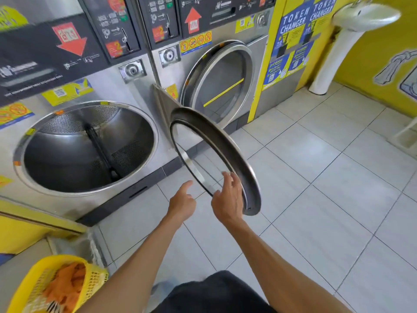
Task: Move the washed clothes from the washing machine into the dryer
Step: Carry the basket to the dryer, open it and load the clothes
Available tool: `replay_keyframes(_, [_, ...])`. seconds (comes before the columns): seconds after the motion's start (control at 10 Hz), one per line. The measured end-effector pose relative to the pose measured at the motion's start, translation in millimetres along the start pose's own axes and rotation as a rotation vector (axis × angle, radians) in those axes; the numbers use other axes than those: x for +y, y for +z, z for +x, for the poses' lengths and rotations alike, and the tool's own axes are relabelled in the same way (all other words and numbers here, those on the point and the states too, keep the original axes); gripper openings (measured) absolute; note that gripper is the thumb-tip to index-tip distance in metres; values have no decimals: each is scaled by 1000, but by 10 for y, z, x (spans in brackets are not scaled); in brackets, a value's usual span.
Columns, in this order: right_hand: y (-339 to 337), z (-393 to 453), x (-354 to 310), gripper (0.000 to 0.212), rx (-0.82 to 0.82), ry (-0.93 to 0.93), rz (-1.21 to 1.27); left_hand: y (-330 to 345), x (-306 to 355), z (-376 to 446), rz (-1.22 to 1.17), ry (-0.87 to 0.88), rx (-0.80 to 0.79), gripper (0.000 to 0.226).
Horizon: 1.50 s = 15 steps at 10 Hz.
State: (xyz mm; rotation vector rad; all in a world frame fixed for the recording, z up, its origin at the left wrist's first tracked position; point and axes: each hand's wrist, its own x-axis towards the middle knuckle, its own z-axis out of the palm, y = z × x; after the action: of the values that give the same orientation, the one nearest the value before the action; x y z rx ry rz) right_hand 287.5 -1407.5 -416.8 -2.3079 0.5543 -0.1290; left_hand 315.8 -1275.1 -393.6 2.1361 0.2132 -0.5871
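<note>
Orange clothes (65,288) sit in the yellow basket (27,283) — well behind and left of both hands, not yet loaded. Right hand (228,199) fingers spread at the open dryer door (225,143); left hand (181,202) points, holding nothing — the drum (85,150) ahead looks bare.

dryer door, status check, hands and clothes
Left hand open, pointing. Right hand open at door rim. Drum empty; clothes in yellow basket. Nothing blocking.
</note>
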Motion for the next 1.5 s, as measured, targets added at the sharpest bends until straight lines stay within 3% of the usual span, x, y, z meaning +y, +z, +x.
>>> replay_keyframes(0.3, [626, -141, -412, 49, -359, -174, -119, -730, -590, -3, -131, -95, 171, 58])
replay_keyframes(0.7, [2196, -797, -1784, 52, -801, -599, -269, -2157, -2429, -432, -489, -434, 532, 65])
replay_keyframes(0.8, [2631, -1021, -2051, 53, -906, -710, -323, -2401, -2998, -508, -559, -451, 576, 44])
replay_keyframes(1.0, [3357, -1462, -2518, 51, -1068, -774, -443, -2725, -3534, -820, -724, -474, 628, 48])
replay_keyframes(1.1, [3655, -1626, -2717, 48, -1119, -816, -518, -2848, -3821, -935, -840, -589, 677, 38])
replay_keyframes(1.2, [3932, -1745, -2847, 42, -1182, -869, -595, -2847, -4164, -1005, -934, -718, 673, 54])
replay_keyframes(1.4, [4588, -1832, -2939, 48, -1316, -924, -770, -2998, -4563, -957, -967, -841, 676, 52])
replay_keyframes(1.5, [4962, -1813, -2912, 54, -1400, -949, -833, -2939, -4871, -861, -1117, -823, 655, 53])
